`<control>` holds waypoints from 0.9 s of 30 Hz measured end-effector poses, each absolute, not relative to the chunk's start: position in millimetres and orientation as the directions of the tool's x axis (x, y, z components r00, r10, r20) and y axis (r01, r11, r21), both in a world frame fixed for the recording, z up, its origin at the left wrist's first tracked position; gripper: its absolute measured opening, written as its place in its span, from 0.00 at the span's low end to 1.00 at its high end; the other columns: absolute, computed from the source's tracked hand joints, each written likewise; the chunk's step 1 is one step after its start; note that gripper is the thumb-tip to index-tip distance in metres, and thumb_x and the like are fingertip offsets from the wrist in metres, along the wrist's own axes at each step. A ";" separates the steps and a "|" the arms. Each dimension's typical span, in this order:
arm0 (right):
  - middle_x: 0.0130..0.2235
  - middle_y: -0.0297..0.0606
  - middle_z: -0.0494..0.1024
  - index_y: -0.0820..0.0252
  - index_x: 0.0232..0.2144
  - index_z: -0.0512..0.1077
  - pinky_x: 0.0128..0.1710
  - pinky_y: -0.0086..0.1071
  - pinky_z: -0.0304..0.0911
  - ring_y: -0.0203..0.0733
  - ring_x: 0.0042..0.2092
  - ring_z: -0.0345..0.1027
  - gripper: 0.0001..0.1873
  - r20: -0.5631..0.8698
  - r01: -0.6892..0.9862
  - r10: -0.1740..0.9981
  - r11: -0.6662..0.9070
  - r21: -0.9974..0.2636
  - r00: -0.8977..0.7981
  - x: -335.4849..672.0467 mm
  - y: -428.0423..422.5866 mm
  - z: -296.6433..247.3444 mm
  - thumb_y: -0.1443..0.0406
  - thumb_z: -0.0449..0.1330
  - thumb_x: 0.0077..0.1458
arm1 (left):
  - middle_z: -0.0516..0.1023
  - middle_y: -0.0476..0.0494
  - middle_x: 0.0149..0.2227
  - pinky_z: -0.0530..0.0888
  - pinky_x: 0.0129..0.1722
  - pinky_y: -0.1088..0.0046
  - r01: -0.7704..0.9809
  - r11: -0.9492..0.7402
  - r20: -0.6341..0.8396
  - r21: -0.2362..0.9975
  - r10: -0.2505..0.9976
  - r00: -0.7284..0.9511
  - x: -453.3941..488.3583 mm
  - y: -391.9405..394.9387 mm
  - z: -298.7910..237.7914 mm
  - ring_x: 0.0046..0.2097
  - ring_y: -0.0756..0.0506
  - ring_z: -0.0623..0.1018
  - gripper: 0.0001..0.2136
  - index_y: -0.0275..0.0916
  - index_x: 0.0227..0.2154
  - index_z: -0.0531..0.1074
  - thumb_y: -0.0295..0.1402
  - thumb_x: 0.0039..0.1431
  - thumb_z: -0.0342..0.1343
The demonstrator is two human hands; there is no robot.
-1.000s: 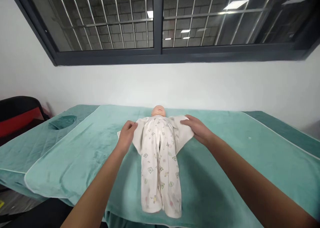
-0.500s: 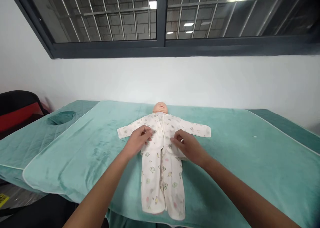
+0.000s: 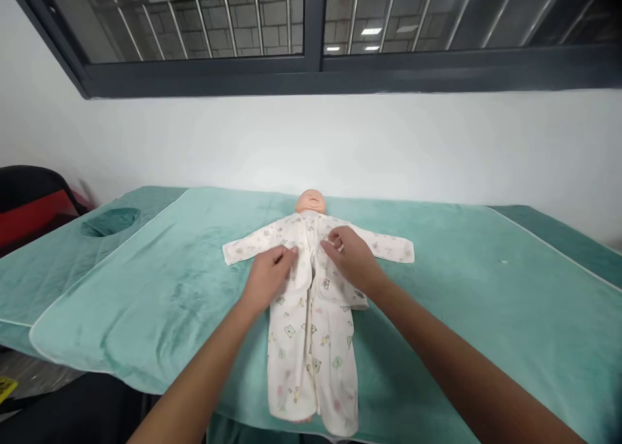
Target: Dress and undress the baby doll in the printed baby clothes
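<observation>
A baby doll (image 3: 310, 201) lies on its back, its head toward the wall and its arms spread wide inside the sleeves. It wears a white printed baby jacket (image 3: 299, 272) over matching baby pants (image 3: 291, 366). My left hand (image 3: 271, 275) is closed in a pinch on the jacket's left front panel. On the other side, my right hand (image 3: 354, 257) pinches the right front panel near the middle opening, its fingertips partly hidden. The two panels part below the chest.
A green plush cover (image 3: 461, 314) spreads over the bed, with a round face hole (image 3: 111, 222) at left. Behind it rise a white wall (image 3: 218, 142) and a dark-framed window (image 3: 311, 74). A black and red chair (image 3: 36, 207) stands at far left.
My right hand has moved up and slightly left toward the jacket's middle opening. The gap between the front panels reaches higher. The view has tilted down a little.
</observation>
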State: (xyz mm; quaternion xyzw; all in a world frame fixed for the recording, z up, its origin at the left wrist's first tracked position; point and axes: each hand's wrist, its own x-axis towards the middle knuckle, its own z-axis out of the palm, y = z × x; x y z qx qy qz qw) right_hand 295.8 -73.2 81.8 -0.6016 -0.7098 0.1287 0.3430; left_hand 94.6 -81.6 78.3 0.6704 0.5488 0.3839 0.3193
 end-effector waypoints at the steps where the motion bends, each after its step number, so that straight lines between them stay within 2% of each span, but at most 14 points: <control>1: 0.39 0.40 0.72 0.58 0.37 0.66 0.36 0.35 0.59 0.43 0.38 0.66 0.13 0.332 0.804 0.943 0.207 -0.558 -0.012 292.0 -59.0 85.1 0.55 0.52 0.62 | 0.65 0.53 0.18 0.62 0.28 0.74 0.466 -0.210 0.211 0.860 0.976 0.051 96.9 -69.2 81.5 0.25 0.50 0.67 0.21 0.40 0.18 0.62 0.47 0.61 0.49; 4: 0.40 0.46 0.73 0.60 0.37 0.67 0.34 0.36 0.57 0.47 0.38 0.67 0.19 0.204 0.891 0.978 0.063 -0.450 0.033 279.1 -19.8 95.4 0.50 0.51 0.61 | 0.73 0.51 0.26 0.66 0.32 0.74 0.429 -0.235 0.276 0.872 0.960 -0.037 109.2 -25.7 86.8 0.29 0.49 0.72 0.12 0.40 0.29 0.72 0.43 0.59 0.52; 7: 0.33 0.46 0.73 0.60 0.31 0.68 0.31 0.35 0.55 0.48 0.35 0.67 0.16 0.072 0.906 0.996 -0.009 -0.424 0.043 272.0 10.6 101.6 0.54 0.53 0.59 | 0.77 0.48 0.33 0.67 0.32 0.73 0.483 -0.202 0.237 0.852 0.971 -0.012 121.4 12.3 87.7 0.30 0.48 0.74 0.15 0.41 0.43 0.74 0.43 0.57 0.53; 10: 0.27 0.43 0.70 0.59 0.23 0.65 0.30 0.34 0.53 0.45 0.32 0.65 0.12 0.079 0.891 0.997 0.029 -0.454 0.008 273.0 31.1 97.7 0.61 0.53 0.57 | 0.75 0.48 0.29 0.65 0.26 0.74 0.512 -0.192 0.143 0.837 0.981 0.134 122.1 31.3 87.2 0.26 0.49 0.71 0.15 0.42 0.40 0.76 0.44 0.56 0.54; 13: 0.27 0.39 0.69 0.57 0.22 0.61 0.30 0.32 0.53 0.41 0.32 0.62 0.15 0.153 0.862 0.988 0.080 -0.501 -0.003 276.0 42.4 85.8 0.61 0.48 0.60 | 0.67 0.52 0.21 0.60 0.20 0.76 0.385 -0.162 0.056 0.909 0.960 0.274 110.9 35.0 84.0 0.21 0.52 0.65 0.14 0.42 0.36 0.75 0.45 0.57 0.53; 16: 0.27 0.33 0.66 0.56 0.23 0.58 0.30 0.30 0.54 0.37 0.31 0.58 0.17 0.270 0.714 0.962 0.160 -0.681 0.041 276.2 46.9 75.3 0.57 0.45 0.62 | 0.62 0.53 0.20 0.57 0.19 0.77 0.291 -0.143 0.033 0.946 0.934 0.355 98.5 35.7 79.4 0.21 0.53 0.63 0.13 0.41 0.35 0.75 0.46 0.56 0.56; 18: 0.25 0.30 0.63 0.57 0.21 0.57 0.30 0.30 0.54 0.36 0.30 0.56 0.18 0.306 0.571 0.949 0.212 -0.793 0.071 275.1 47.4 72.2 0.56 0.49 0.59 | 0.61 0.53 0.20 0.55 0.18 0.78 0.286 -0.133 0.014 0.949 0.924 0.383 94.6 37.3 77.0 0.20 0.53 0.61 0.13 0.41 0.32 0.74 0.46 0.55 0.57; 20: 0.24 0.29 0.62 0.57 0.20 0.59 0.30 0.30 0.53 0.35 0.29 0.54 0.17 0.280 0.506 0.957 0.206 -0.838 0.074 273.8 46.1 71.9 0.56 0.53 0.56 | 0.61 0.54 0.19 0.54 0.18 0.78 0.268 -0.113 -0.002 0.957 0.920 0.393 94.8 39.0 74.9 0.20 0.54 0.60 0.13 0.40 0.30 0.73 0.46 0.55 0.58; 24: 0.24 0.29 0.65 0.57 0.21 0.63 0.29 0.30 0.53 0.35 0.29 0.56 0.14 0.229 0.490 0.969 0.155 -0.858 0.095 273.0 39.1 74.2 0.57 0.56 0.54 | 0.62 0.54 0.18 0.58 0.20 0.79 0.074 -0.122 0.093 0.990 0.946 0.312 103.0 39.6 69.8 0.21 0.54 0.62 0.11 0.40 0.29 0.70 0.43 0.57 0.57; 27: 0.25 0.29 0.66 0.58 0.23 0.65 0.30 0.30 0.53 0.35 0.29 0.57 0.14 0.218 0.416 0.965 0.140 -0.898 0.146 274.1 32.8 75.3 0.56 0.56 0.55 | 0.72 0.51 0.28 0.63 0.24 0.79 -0.042 -0.187 0.191 0.981 0.941 0.280 110.6 37.4 67.0 0.26 0.54 0.67 0.10 0.42 0.41 0.73 0.40 0.58 0.57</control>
